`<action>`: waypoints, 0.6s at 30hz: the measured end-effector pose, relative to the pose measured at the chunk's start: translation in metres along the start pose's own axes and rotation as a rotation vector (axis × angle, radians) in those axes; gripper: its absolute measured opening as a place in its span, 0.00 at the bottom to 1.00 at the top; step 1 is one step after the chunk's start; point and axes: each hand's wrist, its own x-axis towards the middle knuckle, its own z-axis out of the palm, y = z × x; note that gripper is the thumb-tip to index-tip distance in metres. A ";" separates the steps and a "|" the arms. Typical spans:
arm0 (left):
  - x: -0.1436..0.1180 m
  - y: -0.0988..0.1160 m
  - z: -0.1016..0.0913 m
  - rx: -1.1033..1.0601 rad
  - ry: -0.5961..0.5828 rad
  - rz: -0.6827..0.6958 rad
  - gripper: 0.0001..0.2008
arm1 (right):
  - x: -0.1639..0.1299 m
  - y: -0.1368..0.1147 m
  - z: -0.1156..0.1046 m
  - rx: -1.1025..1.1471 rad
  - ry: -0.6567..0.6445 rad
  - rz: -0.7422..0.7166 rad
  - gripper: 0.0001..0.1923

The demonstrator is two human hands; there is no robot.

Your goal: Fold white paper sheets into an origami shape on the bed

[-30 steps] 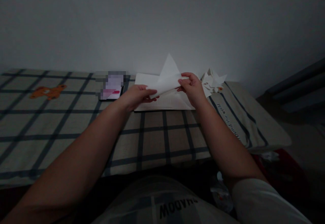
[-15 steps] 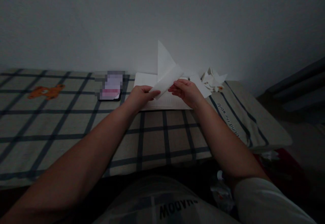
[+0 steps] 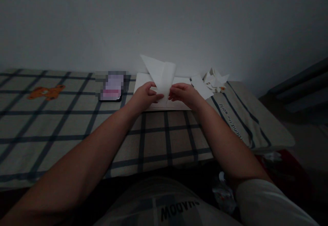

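A partly folded white paper sheet (image 3: 161, 75) stands upright between my two hands, its pointed corner leaning to the upper left. My left hand (image 3: 145, 96) pinches its lower left edge. My right hand (image 3: 185, 95) pinches its lower right edge. Both hands hover just above a flat stack of white sheets (image 3: 143, 79) lying on the checked cloth (image 3: 77, 127).
A phone with a lit, blurred screen (image 3: 112, 86) lies left of the stack. A pile of folded white paper pieces (image 3: 214, 80) and a loose white slip (image 3: 201, 86) sit to the right. An orange bear print (image 3: 46, 92) marks the cloth at far left. The cloth's front edge runs near my body.
The sheet has turned counter-clockwise, its point swinging from upper right to upper left. My right hand has moved left and down, closer to my left hand.
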 end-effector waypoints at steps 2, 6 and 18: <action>0.001 0.002 0.000 -0.045 0.031 0.006 0.18 | -0.002 -0.001 0.004 -0.045 -0.050 0.019 0.14; 0.000 0.004 0.003 -0.088 0.103 -0.011 0.16 | -0.003 -0.001 0.008 -0.084 -0.071 0.075 0.11; 0.000 -0.002 0.004 -0.150 0.164 0.023 0.16 | -0.002 0.003 0.009 -0.113 -0.069 0.134 0.09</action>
